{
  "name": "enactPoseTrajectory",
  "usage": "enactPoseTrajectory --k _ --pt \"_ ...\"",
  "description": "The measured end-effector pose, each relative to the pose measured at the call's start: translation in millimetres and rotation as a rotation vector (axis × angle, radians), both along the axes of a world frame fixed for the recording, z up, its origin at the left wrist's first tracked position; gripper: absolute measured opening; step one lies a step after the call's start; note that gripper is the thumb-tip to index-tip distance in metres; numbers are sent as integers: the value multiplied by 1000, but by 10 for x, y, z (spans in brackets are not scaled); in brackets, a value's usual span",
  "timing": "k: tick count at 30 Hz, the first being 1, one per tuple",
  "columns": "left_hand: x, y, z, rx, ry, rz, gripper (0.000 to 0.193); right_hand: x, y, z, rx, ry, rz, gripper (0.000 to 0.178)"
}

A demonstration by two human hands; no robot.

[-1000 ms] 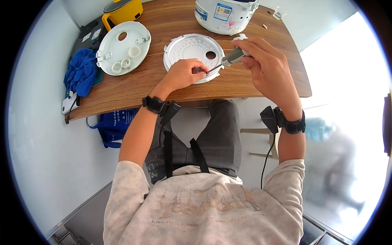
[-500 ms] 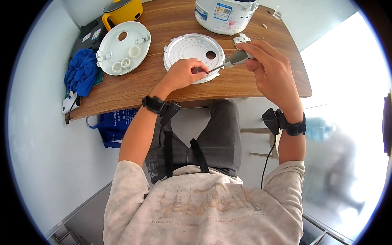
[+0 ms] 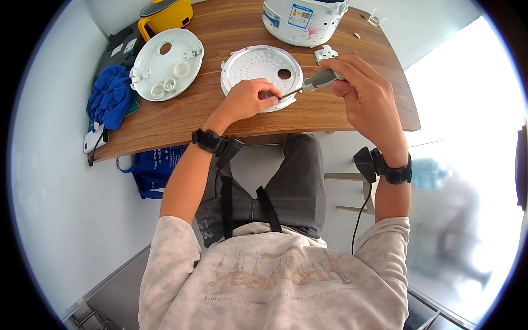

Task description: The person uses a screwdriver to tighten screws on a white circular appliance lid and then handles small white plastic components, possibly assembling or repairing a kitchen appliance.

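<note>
Wooden table [image 3: 181, 119] | right hand [image 3: 364, 91] — gripping screwdriver [image 3: 320, 80] aslant | left hand [image 3: 246, 99] — bunched at white disc [image 3: 257, 65], hold unclear from here | slant could skid tip into fingers

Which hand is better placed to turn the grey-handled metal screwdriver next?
Probably the right hand: it holds the grey-handled metal screwdriver by the handle, shaft slanting toward the near edge of the holed, round white disc. The left hand is pinched beside the tip, seemingly suited to steadying.

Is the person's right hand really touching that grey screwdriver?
Touching. The head view shows the right hand holding the screwdriver by the back end of its grey handle.
</note>
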State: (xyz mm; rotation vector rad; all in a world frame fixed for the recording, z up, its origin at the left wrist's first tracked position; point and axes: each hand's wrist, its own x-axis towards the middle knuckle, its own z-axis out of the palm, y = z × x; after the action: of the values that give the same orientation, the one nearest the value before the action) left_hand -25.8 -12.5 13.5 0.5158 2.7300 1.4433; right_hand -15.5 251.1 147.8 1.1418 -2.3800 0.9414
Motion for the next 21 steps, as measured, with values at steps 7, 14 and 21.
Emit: enactPoseTrajectory --k 7,14,21 --pt "5 3 11 -7 -14 3 16 13 8 -2 0 7 7 43" --pt "4 6 14 -10 -49 27 18 25 -5 -19 -8 16 8 40" --pt "9 8 46 -29 -54 22 19 29 -1 -43 -16 19 11 39"
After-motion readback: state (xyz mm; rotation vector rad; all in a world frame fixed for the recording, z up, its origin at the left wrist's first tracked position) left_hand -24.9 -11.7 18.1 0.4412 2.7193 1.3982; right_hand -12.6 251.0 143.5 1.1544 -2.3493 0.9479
